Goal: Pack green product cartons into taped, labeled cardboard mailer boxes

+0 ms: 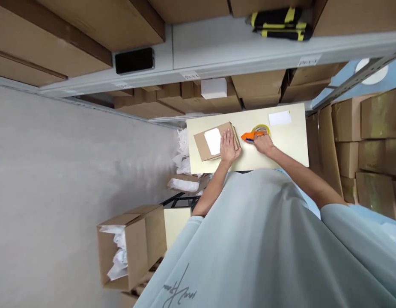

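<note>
Cardboard stock: brown cartons (69, 38) fill the grey shelving (217, 47) above and behind the work surface, with more cartons (371, 141) stacked at the right; contents not visible

Open cardboard box (130, 248) on the floor at lower left, flaps up, holding crumpled white packing material

Pale yellow tabletop (290, 145), rectangular, set against the shelving; loose white packing sheets (184, 164) hang and pile at its left edge

Small flat cardboard parcel (206, 147) on the left half of the tabletop, closed, long axis running left to right with the right end tipped slightly away from the person; white label (213, 140) on its top face

Left hand (229, 147) lies flat on the right end of the parcel, fingers spread and relaxed, pressing rather than gripping

Right hand (264, 143) is closed around an orange tape dispenser (251, 136) just beside the parcel's right end; dispenser nose points left toward the parcel, its roll of clear tape (261, 128) behind the hand

White slip of paper (280, 118) near the far right of the tabletop, well apart from the hands

Black and yellow tool (281, 23) and a black phone (134, 60) lie on the shelf above
</note>
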{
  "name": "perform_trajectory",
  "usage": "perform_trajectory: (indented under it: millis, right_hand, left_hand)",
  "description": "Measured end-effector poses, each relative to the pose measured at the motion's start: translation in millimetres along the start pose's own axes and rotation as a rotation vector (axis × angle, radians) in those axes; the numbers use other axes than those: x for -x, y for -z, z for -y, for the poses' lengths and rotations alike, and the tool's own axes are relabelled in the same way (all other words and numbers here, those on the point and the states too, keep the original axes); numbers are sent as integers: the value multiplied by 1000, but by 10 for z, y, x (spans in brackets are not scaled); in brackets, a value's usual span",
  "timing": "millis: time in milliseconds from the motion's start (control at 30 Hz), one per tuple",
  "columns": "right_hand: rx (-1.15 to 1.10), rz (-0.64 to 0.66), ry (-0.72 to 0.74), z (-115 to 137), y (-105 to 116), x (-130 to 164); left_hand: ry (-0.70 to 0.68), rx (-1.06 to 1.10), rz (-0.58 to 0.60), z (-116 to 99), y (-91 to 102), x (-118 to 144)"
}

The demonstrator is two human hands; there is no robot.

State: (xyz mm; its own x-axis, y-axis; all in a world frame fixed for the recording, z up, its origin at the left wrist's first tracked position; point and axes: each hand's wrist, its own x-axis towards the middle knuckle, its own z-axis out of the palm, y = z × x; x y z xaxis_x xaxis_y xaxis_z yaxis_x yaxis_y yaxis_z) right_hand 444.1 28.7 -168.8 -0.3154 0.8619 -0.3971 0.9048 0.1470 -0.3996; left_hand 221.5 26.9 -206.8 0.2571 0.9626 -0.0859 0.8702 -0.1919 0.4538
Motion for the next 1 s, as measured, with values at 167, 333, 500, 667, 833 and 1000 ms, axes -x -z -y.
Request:
perform_trajectory:
  millis: [167,333,500,667,833,1000]
  right_hand:
    - [89,64,-120,413,114,-101]
    - [130,26,-232,546,479,-63]
    - [85,-140,-284,658,1041,149]
    - [-38,-454,-220,1031,1903,131]
    - [27,-559,-116,1364,2848,-249]
    - [150,-455,-84,1448,3237,-679]
  left_hand:
    - [-2,-58,40,-45,63,29]
    - [-40,-5,58,-83,193,97]
    - [17,215,-14,-198,571,-82]
    - [-284,316,-422,-607,1498,-624]
    - [-466,346,-472,-895,2372,-1265]
    - [-428,268,-391,-815,2660,-1479]
